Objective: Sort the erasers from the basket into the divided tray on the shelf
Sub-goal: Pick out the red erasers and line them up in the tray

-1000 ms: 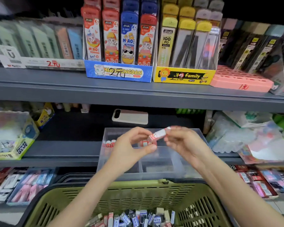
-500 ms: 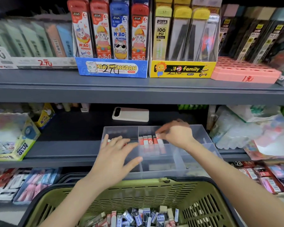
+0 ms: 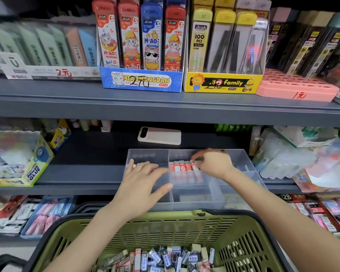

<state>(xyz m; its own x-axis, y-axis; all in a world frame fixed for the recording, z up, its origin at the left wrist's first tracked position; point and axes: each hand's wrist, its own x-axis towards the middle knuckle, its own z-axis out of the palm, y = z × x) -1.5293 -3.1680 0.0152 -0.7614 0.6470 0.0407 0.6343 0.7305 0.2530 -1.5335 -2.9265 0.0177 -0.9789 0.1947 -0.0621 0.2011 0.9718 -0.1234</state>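
A: Where's the right hand?
B: Inside the clear divided tray on the lower shelf, in the back middle compartment. Its fingers are curled, tips closed on the end eraser — the rightmost in a row of red-and-white erasers standing side by side, touching one another.
A: And the left hand?
B: Palm down over the tray's left side, fingers straight and spread apart, holding nothing. The thumb points right, across the divider toward the front middle compartment. Bits of red and white show beneath the fingers in the back left compartment; what they are I cannot tell.
A: The rest of the erasers?
B: Heaped loose in the green basket just in front of the tray — mostly blue-sleeved erasers, with some red ones and a few plain grey ones mixed in.
A: Anything else nearby?
B: A pale phone lies face down on the same shelf, behind the tray. A Power Glue box sits to the left. On the shelf above stand a blue Miaomengdan display box and a yellow lead-refill box, side by side, touching.
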